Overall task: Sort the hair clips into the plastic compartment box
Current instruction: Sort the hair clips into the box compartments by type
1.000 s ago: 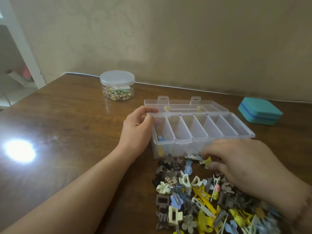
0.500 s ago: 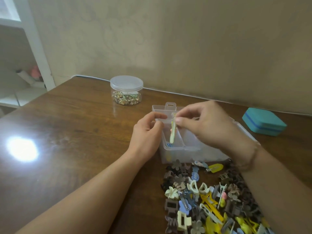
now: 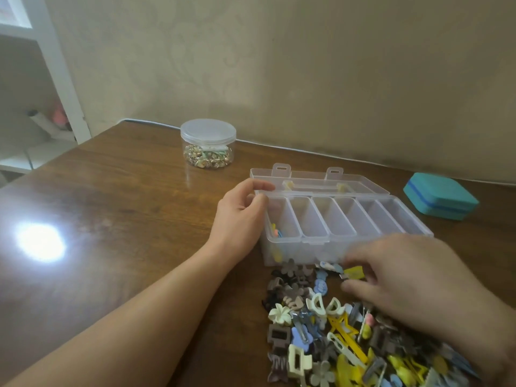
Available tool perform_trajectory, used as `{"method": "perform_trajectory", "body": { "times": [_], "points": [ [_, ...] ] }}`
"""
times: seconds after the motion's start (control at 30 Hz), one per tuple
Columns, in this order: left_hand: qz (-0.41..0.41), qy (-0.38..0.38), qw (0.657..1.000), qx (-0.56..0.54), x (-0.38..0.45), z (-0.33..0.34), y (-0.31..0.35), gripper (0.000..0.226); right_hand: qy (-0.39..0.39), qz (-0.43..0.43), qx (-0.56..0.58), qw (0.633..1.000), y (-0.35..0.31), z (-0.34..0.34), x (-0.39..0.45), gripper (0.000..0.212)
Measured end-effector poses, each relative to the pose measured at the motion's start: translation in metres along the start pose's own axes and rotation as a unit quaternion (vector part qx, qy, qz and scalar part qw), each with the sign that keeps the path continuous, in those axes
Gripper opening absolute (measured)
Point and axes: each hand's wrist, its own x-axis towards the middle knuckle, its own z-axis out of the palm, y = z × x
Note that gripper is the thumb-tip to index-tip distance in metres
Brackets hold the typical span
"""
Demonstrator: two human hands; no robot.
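Note:
A clear plastic compartment box point(image 3: 329, 241) stands open on the wooden table, its lid point(image 3: 315, 181) folded back. A few small clips point(image 3: 277, 233) lie in its leftmost compartment; the other compartments look bare. My left hand point(image 3: 240, 216) grips the box's left end, thumb on the rim. A heap of mixed hair clips point(image 3: 315, 331) lies in front of the box. My right hand point(image 3: 413, 280), blurred, hovers over the heap's right side. Its forefinger and thumb are spread around a yellow clip point(image 3: 354, 272), and I cannot tell whether they touch it.
A clear round jar point(image 3: 208, 143) of small gold trinkets stands at the back left of the box. A teal case point(image 3: 441, 195) sits at the right near the wall. A white shelf unit point(image 3: 55, 79) stands past the table's left edge. A bright glare spot point(image 3: 40, 241) lies on the tabletop.
My right hand has dropped the pale green clip into the leftmost compartment and come back down to the heap by the yellow clip. The left hand has stayed on the box.

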Motion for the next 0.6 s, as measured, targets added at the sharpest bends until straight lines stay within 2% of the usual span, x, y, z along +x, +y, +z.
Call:
{"method": "perform_trajectory", "body": {
  "times": [0.07,0.13,0.37,0.43,0.5,0.6],
  "points": [
    [0.003,-0.002,1.0,-0.001,0.0,0.0,-0.001,0.03,0.005,0.03,-0.027,0.999,0.0,0.006,0.004,0.043],
    [0.006,-0.005,1.0,-0.008,0.0,-0.001,0.0,0.031,0.003,0.042,-0.045,0.998,0.0,0.011,0.008,0.042],
    [0.01,0.0,1.0,-0.012,0.0,-0.001,0.001,0.03,0.036,-0.008,-0.035,0.999,0.0,0.014,0.004,0.031],
    [0.009,-0.002,1.0,-0.007,0.0,-0.001,0.0,0.03,0.066,-0.017,0.023,0.997,0.005,0.007,0.002,0.024],
    [0.007,-0.006,1.0,-0.009,0.001,-0.001,-0.001,0.029,0.112,-0.03,0.145,0.983,0.007,-0.005,0.002,0.012],
    [-0.001,-0.016,1.0,-0.015,0.001,-0.002,0.0,0.029,0.194,-0.089,0.345,0.914,-0.002,-0.022,0.007,0.008]
  ]
}}
